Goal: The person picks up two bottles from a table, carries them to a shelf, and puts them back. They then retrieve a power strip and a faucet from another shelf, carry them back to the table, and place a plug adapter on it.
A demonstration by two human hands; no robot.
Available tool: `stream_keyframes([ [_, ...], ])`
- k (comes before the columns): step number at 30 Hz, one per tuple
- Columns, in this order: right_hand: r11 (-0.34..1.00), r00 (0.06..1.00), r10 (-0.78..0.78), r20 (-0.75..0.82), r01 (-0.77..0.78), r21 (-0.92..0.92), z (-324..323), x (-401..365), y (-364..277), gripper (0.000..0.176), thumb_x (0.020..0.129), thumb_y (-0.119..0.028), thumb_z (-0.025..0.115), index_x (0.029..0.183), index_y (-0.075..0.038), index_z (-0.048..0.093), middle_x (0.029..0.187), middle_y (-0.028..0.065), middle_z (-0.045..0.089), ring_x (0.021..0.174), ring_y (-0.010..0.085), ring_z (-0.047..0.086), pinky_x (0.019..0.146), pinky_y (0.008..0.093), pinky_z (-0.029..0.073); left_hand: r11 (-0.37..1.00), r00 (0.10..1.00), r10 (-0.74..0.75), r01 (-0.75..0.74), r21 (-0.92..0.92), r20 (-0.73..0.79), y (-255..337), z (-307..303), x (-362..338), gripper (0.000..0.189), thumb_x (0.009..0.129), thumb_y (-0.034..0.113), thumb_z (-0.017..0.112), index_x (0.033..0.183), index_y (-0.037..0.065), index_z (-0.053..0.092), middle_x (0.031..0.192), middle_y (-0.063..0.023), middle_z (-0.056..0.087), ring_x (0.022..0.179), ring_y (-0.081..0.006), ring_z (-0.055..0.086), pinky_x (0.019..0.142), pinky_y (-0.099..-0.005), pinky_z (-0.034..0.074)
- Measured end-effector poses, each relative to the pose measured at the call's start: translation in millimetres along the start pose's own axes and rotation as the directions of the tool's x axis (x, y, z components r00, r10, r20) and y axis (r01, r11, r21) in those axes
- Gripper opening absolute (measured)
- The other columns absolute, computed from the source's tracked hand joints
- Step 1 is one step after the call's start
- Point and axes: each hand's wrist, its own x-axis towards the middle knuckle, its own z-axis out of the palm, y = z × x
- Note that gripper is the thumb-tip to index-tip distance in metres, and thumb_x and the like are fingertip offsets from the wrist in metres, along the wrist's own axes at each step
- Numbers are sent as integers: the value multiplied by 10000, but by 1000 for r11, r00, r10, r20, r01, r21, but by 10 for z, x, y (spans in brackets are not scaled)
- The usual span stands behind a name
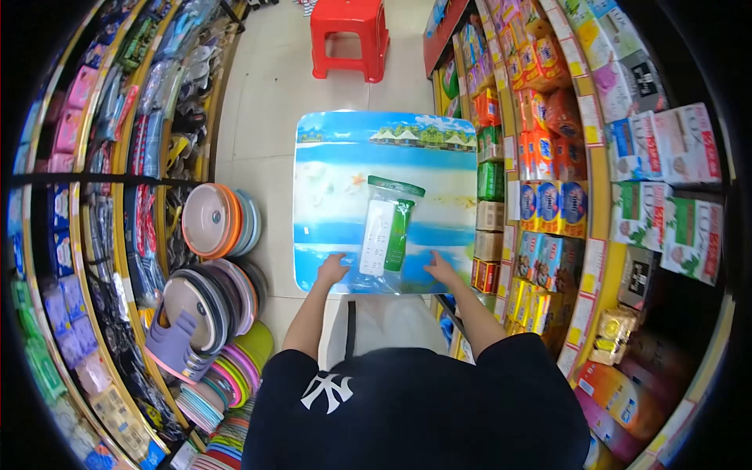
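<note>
In front of me is a table point(329, 200) whose top carries a printed beach scene. On it lies a clear plastic package point(389, 227) with a green band along its far end, a white panel with small dark marks and a green strip inside. To the left of this package, my left hand point(333, 269) rests at the near part of the tabletop, fingers apart and holding nothing. My right hand point(441, 267) is on the other side, also open, its fingers pointing inward. A gap separates each hand from the package.
Beyond the table stands a red plastic stool point(349, 39) on the tiled floor point(262, 94). Stacked basins point(210, 221) sit low on the left, beside shelves of packaged goods. Shelves on the right hold soap packs point(553, 207) and boxes point(689, 145).
</note>
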Motion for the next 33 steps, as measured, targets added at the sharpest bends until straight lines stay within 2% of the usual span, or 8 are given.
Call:
stream_keyframes([
  [4, 983, 996, -26, 83, 10, 181, 137, 408, -319, 775, 643, -253, 580, 1221, 47, 159, 1170, 252, 338, 1080, 313, 364, 887, 335, 308, 998, 1000, -24, 24, -52, 1, 66, 228, 489, 646, 625, 284, 569, 1186, 87, 316, 1172, -164, 369, 1024, -301, 413, 823, -397, 361],
  [8, 971, 998, 62, 29, -67, 231, 426, 796, -380, 783, 651, -272, 603, 1228, 26, 166, 1090, 248, 397, 1018, 301, 410, 836, 332, 348, 998, 999, -30, 28, 51, 40, 148, 537, 746, 766, 590, 232, 619, 1220, 36, 230, 1142, -232, 370, 1026, -347, 401, 838, -388, 355],
  [14, 770, 996, 40, 83, -83, 632, 603, 933, -359, 753, 614, -188, 637, 1199, 17, 210, 1077, 211, 415, 996, 273, 421, 844, 331, 338, 904, 996, -83, 93, -418, 42, 127, 828, 878, 859, 518, 161, 687, 1171, -105, 196, 1049, -269, 436, 961, -324, 465, 807, -348, 385],
  [17, 844, 995, 100, -6, -81, 531, 594, 886, -436, 720, 599, -130, 635, 1176, 16, 229, 1082, 195, 415, 1000, 268, 417, 838, 325, 343, 786, 954, -296, 275, -553, 53, 391, 665, 770, 677, 537, 115, 669, 1090, -73, 328, 980, -185, 501, 896, -269, 501, 758, -347, 401],
  [23, 824, 999, 49, -5, -37, 566, 486, 857, -410, 668, 591, -117, 627, 1145, 17, 278, 1070, 177, 427, 990, 258, 422, 832, 321, 345, 631, 892, -238, 443, -637, 385, 402, 599, 760, 552, 543, 133, 669, 1034, 36, 437, 890, -94, 547, 819, -229, 521, 699, -385, 409],
  [24, 814, 999, 41, -3, -31, 581, 437, 809, -438, 647, 596, -122, 624, 1136, 11, 292, 1061, 170, 435, 984, 252, 426, 829, 319, 346, 694, 898, -255, 429, -579, 359, 418, 616, 752, 482, 565, 116, 667, 1001, 67, 469, 878, -84, 556, 835, -228, 525, 692, -393, 423],
  [29, 754, 995, 64, 72, -95, 650, 270, 665, -449, 568, 632, -161, 615, 1109, -24, 339, 1025, 132, 465, 964, 229, 440, 815, 312, 352, 665, 920, -85, 339, -665, 384, 658, 490, 630, 505, 603, 75, 657, 1048, 56, 417, 943, -102, 537, 847, -232, 532, 675, -349, 453],
  [33, 732, 994, -58, 89, -18, 681, 166, 557, -492, 602, 657, -239, 620, 1144, -53, 320, 1060, 115, 449, 978, 219, 427, 806, 320, 350, 657, 946, -59, 276, -701, 317, 752, 266, 481, 512, 600, 71, 657, 1050, 36, 414, 943, -114, 541, 828, -221, 539, 696, -318, 444],
])
